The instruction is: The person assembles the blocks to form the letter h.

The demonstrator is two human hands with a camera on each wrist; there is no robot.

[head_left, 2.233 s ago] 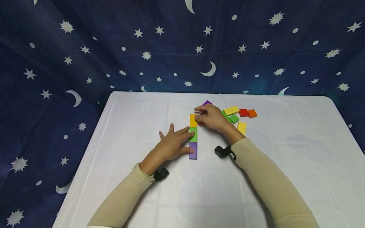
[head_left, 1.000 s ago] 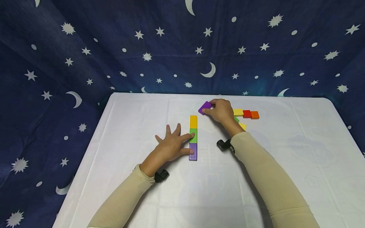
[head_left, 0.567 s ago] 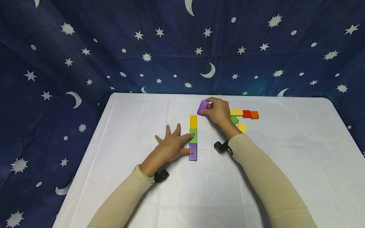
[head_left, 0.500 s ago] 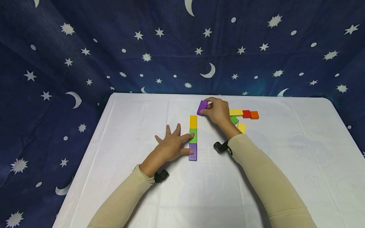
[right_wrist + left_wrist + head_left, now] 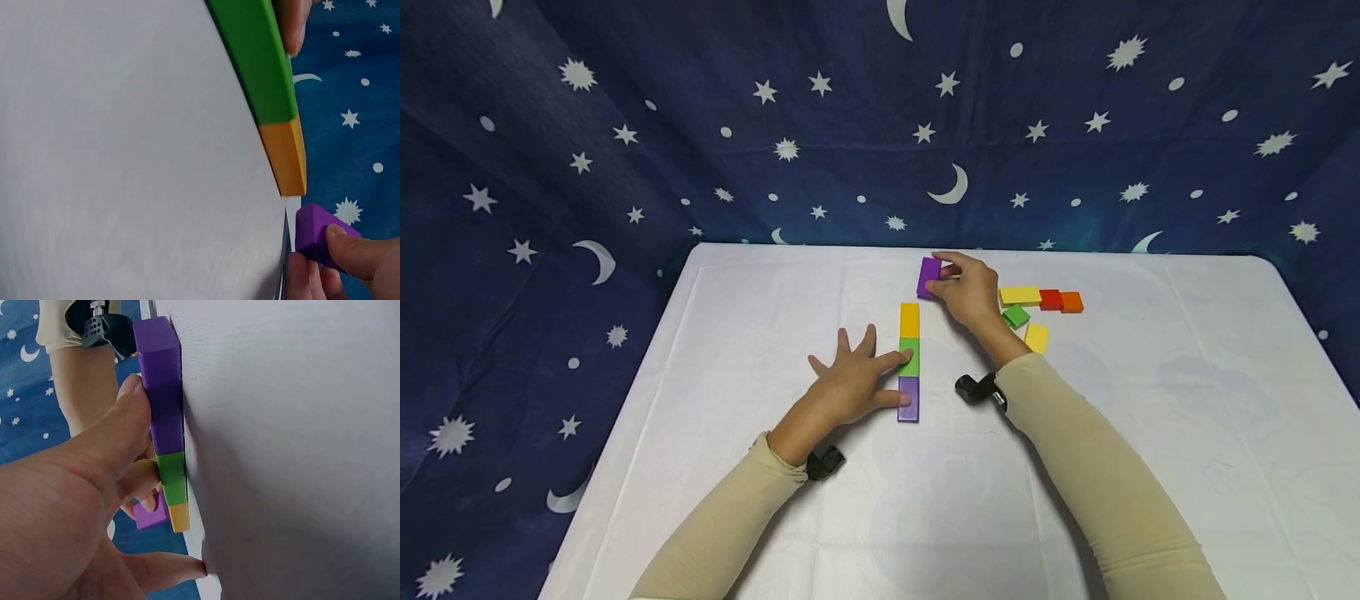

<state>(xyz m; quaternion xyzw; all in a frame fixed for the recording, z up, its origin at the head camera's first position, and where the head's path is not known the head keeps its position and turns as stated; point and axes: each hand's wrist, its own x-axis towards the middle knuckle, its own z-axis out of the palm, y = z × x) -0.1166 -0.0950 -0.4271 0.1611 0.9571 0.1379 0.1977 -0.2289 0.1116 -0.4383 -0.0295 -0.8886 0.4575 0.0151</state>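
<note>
A straight column of three flat blocks lies on the white table: orange-yellow block (image 5: 909, 320) at the far end, green block (image 5: 913, 346) in the middle, purple block (image 5: 908, 414) nearest. My left hand (image 5: 848, 383) spreads its fingers beside it, the index finger touching the green block and the thumb on the near purple one. Just beyond the column's far end, slightly to its right, my right hand (image 5: 972, 293) pinches another purple block (image 5: 928, 277) between thumb and fingers. In the right wrist view, this held purple block (image 5: 310, 228) is apart from the orange-yellow block (image 5: 285, 156).
Right of my right hand lie a yellow block (image 5: 1020, 296), a red block (image 5: 1050, 300) and an orange block (image 5: 1072, 302) in a row. Closer in are a green block (image 5: 1017, 316) and another yellow block (image 5: 1037, 337). A starry curtain (image 5: 850, 117) hangs behind the table's far edge.
The right hand has left the orange-yellow block, gripped the second purple block, and carried it left while turning it nearly in line with the column. The left hand stays about where it was.
</note>
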